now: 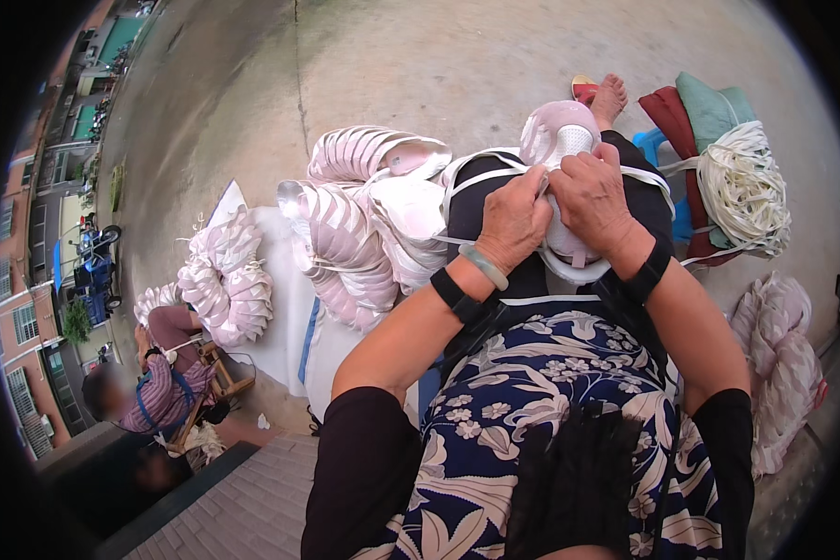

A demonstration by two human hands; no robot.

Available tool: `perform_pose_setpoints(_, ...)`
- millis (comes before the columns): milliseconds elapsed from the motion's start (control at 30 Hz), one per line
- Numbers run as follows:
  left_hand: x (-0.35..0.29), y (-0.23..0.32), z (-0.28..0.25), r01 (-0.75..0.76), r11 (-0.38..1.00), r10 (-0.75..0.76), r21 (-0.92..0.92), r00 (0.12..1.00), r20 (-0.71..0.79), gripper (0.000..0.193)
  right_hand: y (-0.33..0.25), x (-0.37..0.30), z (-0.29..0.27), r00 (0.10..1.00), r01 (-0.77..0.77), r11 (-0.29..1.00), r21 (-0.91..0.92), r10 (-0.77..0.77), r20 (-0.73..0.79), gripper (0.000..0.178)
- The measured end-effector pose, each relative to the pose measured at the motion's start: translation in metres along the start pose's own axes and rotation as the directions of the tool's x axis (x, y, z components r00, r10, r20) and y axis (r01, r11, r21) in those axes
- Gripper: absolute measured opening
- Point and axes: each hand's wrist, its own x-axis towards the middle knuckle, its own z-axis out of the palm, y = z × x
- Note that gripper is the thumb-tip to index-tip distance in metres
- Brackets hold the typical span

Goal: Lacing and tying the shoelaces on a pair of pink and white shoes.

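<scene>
Pink-and-white shoe (560, 117) sits on the lap, twelve o'clock from the waist. Left hand (516, 219) and right hand (595, 198) each pinch white lace (648, 175) in their grip, though fingers partly hide it. Lace bundle (745, 187): three o'clock.

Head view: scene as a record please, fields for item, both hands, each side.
Item: pale pink-and-white shoe over the lap, toe pointing away
Left hand: fingers closed at flat white lace
Right hand: same, close beside the left
Left side: stacked pale pink-and-white shoe pieces; seated co-worker beyond
Right side: bundled flat white strands against green cloth
</scene>
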Motion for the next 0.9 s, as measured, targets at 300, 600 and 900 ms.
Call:
perform_pose_setpoints(300, -0.005, 0.004, 0.003, -0.081, 0.986, 0.077, 0.143, 0.997, 0.029, 0.033, 0.010, -0.058, -0.044, 0.998, -0.019, 1.000, -0.017, 0.020, 0.066, 0.009)
perform_pose_setpoints(600, -0.017, 0.011, 0.006, -0.123, 0.967, 0.126, 0.221, 0.992, 0.001, 0.021, 0.114, -0.312, -0.129, 0.620, -0.740, 0.608, -0.287, 0.782, 0.057, 0.014)
perform_pose_setpoints(900, 0.011, -0.008, -0.017, -0.127, 0.930, 0.191, 0.344, 0.969, -0.158, 0.015, 0.059, -0.207, -0.121, 0.825, -0.443, 0.868, -0.224, 0.492, 0.277, 0.010)
